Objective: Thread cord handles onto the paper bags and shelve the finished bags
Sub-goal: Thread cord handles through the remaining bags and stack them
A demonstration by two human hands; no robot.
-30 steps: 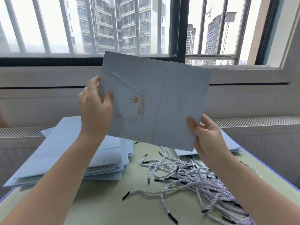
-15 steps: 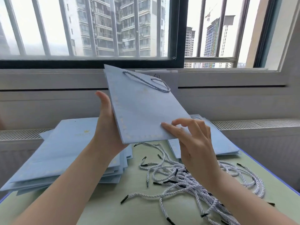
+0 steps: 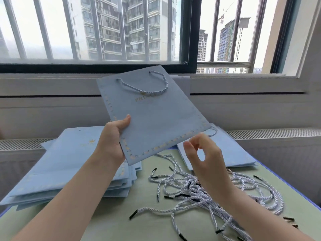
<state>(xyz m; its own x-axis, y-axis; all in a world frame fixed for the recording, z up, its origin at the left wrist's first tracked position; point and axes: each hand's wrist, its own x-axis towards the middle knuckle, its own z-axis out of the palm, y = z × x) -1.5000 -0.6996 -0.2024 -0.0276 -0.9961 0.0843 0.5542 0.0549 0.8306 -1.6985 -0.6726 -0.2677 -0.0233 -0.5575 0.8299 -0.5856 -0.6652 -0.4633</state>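
both hands are raised over the pale green bench (image 3: 90, 221): the left hand (image 3: 112, 136) grips the lower left edge of a flat, pale blue paper bag with a gold dotted border (image 3: 152, 117), thumb laid across its front face and the fingers hidden behind it, while the right hand (image 3: 205, 153) hangs just below the bag's lower right edge with its fingers loosely curled and blurred, holding nothing. that held bag is lifted clear of the bench and tilted, its top toward the barred window (image 3: 121, 32), and a twisted light blue cord handle (image 3: 147, 87) loops across its upper front above gold lettering. left of the held bag, a stack of flat pale blue paper bags (image 3: 66, 167) lies on the bench under the left forearm. right of the held bag and behind the right hand, a smaller pile of pale blue bags (image 3: 234, 153) lies flat, a bit of cord showing at its far edge. below the held bag, a tangled heap of white twisted cords with black tips (image 3: 199, 193) spreads over the bench, partly under the right forearm.
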